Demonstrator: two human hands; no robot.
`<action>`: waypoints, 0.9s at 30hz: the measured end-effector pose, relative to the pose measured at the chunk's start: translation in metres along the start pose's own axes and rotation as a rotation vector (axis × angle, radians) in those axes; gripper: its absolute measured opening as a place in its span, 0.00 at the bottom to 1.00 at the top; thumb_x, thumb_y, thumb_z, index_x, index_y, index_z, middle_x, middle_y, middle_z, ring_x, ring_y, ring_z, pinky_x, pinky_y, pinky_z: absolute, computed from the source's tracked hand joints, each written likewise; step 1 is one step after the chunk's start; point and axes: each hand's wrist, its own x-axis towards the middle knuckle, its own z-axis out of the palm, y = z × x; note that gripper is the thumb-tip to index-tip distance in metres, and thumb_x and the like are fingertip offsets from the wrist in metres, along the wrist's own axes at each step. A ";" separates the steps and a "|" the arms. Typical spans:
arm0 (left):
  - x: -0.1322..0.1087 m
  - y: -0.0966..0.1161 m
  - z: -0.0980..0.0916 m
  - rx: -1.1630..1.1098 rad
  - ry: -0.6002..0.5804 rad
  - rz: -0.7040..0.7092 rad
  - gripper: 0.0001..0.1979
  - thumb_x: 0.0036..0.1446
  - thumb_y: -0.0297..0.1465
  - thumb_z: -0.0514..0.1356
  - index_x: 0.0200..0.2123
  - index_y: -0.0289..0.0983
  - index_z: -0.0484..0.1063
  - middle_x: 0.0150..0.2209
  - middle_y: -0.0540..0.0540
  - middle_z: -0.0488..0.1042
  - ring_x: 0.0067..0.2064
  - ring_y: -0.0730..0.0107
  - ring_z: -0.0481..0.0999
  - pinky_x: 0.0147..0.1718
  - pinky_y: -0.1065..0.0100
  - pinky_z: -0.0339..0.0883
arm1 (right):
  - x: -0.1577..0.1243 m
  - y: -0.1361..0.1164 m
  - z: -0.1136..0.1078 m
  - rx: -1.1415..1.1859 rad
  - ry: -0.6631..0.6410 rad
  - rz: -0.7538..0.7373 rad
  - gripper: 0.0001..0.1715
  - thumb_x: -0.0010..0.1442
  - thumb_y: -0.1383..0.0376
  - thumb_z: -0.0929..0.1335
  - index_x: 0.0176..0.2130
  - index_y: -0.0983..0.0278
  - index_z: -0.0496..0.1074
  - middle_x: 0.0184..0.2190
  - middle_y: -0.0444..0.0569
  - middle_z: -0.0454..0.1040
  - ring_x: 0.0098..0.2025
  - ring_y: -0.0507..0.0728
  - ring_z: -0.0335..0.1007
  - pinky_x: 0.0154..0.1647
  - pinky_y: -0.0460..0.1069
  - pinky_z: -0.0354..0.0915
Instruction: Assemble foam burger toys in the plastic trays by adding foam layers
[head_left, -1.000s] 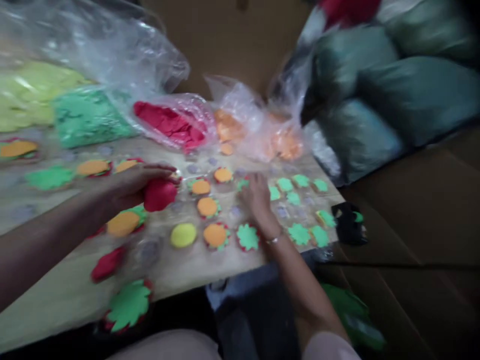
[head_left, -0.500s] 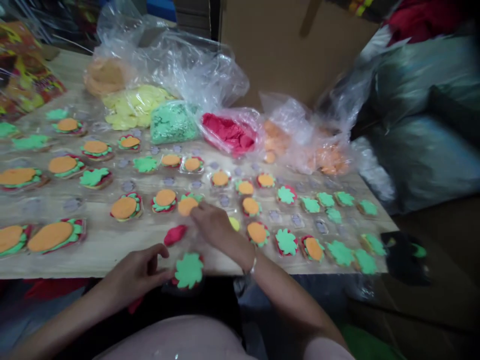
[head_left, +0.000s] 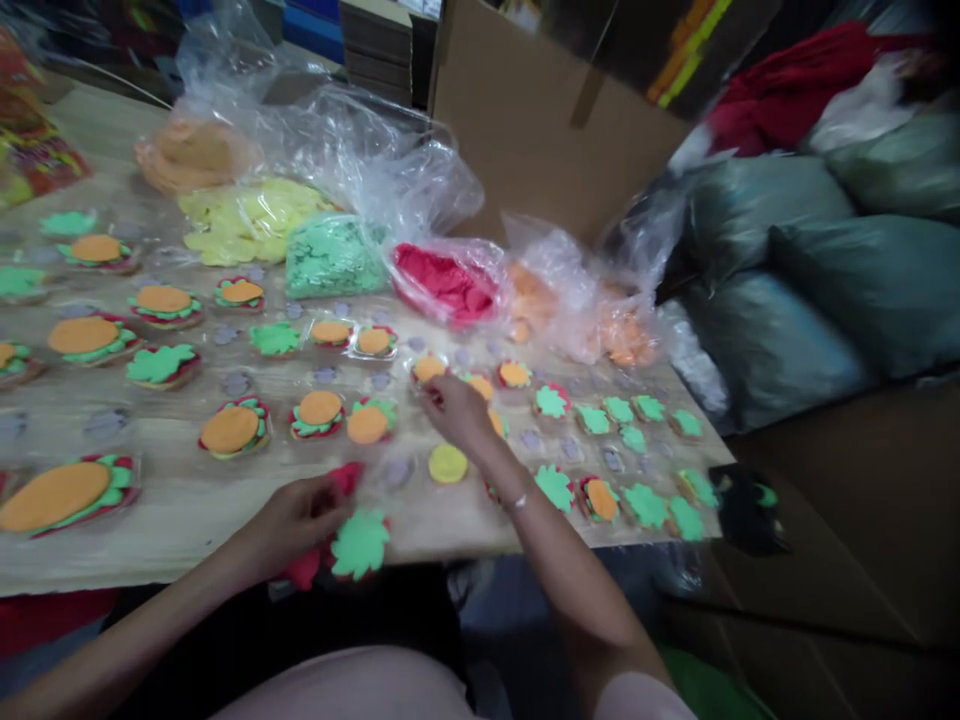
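My left hand (head_left: 300,515) rests at the near edge of the wooden table (head_left: 187,520), fingers touching a red foam piece (head_left: 307,568) beside a green leaf-shaped foam piece (head_left: 361,543). My right hand (head_left: 456,408) reaches over the middle of the table, fingertips at an orange foam disc (head_left: 430,369); whether it grips the disc I cannot tell. A yellow disc (head_left: 448,463) lies just in front of that wrist. Several stacked foam burger shapes (head_left: 230,430) in orange, green and red lie in rows across the table.
Clear plastic bags of yellow (head_left: 247,220), green (head_left: 334,255), red (head_left: 446,280) and orange (head_left: 570,300) foam pieces stand along the table's back. A cardboard box (head_left: 540,120) rises behind them. Grey-green sacks (head_left: 787,270) are piled at the right. A black object (head_left: 746,510) sits off the table's right corner.
My right hand moved from the near middle further back to the orange disc. My left hand stayed at the near edge and closed in on the red piece. The camera view shifted.
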 end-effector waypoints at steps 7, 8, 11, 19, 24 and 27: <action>0.005 0.011 -0.016 0.099 0.168 0.074 0.20 0.44 0.49 0.58 0.21 0.37 0.64 0.21 0.51 0.61 0.26 0.71 0.60 0.25 0.70 0.50 | 0.006 -0.040 0.040 -0.025 -0.148 -0.201 0.22 0.62 0.61 0.70 0.53 0.68 0.70 0.47 0.56 0.71 0.49 0.60 0.65 0.50 0.51 0.62; 0.004 0.009 -0.017 0.092 0.176 0.078 0.20 0.44 0.49 0.59 0.21 0.37 0.64 0.21 0.51 0.61 0.25 0.71 0.60 0.25 0.70 0.50 | 0.008 -0.043 0.042 -0.023 -0.175 -0.196 0.22 0.61 0.61 0.71 0.53 0.69 0.70 0.46 0.56 0.71 0.49 0.60 0.65 0.50 0.52 0.61; 0.002 0.003 -0.017 0.041 0.197 0.086 0.21 0.48 0.49 0.59 0.30 0.35 0.67 0.20 0.54 0.61 0.24 0.71 0.61 0.24 0.71 0.50 | 0.012 -0.043 0.046 -0.015 -0.206 -0.184 0.19 0.58 0.63 0.71 0.48 0.69 0.71 0.44 0.56 0.70 0.46 0.60 0.64 0.47 0.51 0.61; 0.015 0.000 -0.035 0.240 0.430 0.148 0.34 0.57 0.40 0.53 0.63 0.27 0.56 0.22 0.53 0.65 0.26 0.64 0.68 0.27 0.68 0.56 | 0.017 -0.031 0.056 0.144 -0.192 -0.239 0.18 0.54 0.66 0.72 0.45 0.66 0.70 0.39 0.48 0.69 0.42 0.56 0.63 0.43 0.49 0.58; 0.022 0.017 -0.048 0.645 0.542 0.059 0.23 0.64 0.39 0.48 0.57 0.35 0.65 0.40 0.40 0.75 0.41 0.54 0.77 0.32 0.65 0.60 | 0.022 -0.027 0.058 0.159 -0.183 -0.303 0.14 0.51 0.66 0.73 0.39 0.66 0.70 0.40 0.47 0.67 0.43 0.55 0.61 0.43 0.48 0.58; 0.032 0.028 -0.051 0.875 0.508 0.055 0.19 0.66 0.38 0.46 0.49 0.35 0.70 0.47 0.37 0.72 0.43 0.51 0.77 0.29 0.65 0.59 | 0.024 -0.025 0.061 0.217 -0.176 -0.250 0.12 0.51 0.68 0.72 0.37 0.65 0.69 0.35 0.44 0.68 0.38 0.53 0.62 0.39 0.47 0.57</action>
